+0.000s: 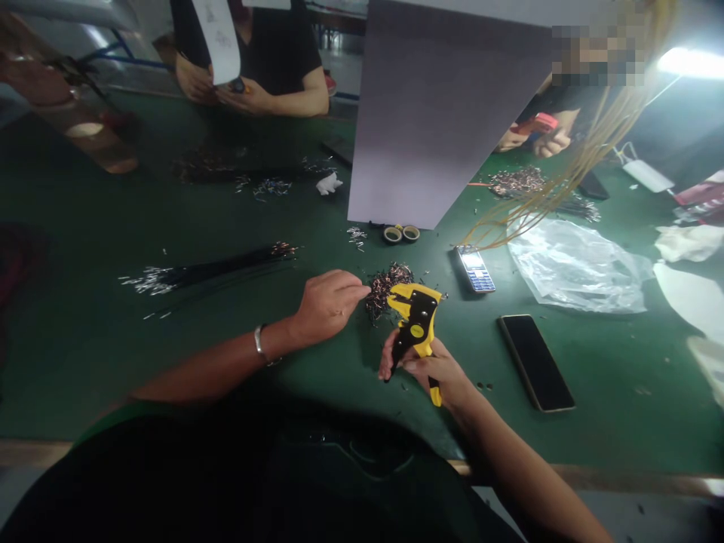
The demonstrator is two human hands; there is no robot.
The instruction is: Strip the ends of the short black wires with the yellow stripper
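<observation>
My right hand (446, 371) is wrapped around the handles of a yellow and black wire stripper (419, 320), its jaws pointing up and to the left. Just left of those jaws, my left hand (328, 305) has thumb and fingertips pressed together. Whatever lies between them is too small to make out. Beneath the jaws and fingertips is a heap of short dark and coppery wire pieces (380, 292). Farther left, a bundle of black wires (226, 265) lies on the green table, with bare silvery ends on one side and coppery ends on the other.
A keypad phone (476, 269) and a black smartphone (536, 363) lie on the right, near a transparent plastic bag (577, 264). Tape rolls (401, 234) sit below a tall grey panel (435, 113). Co-workers' hands (246, 96) are across the table; yellowish wires (588, 158) hang at right.
</observation>
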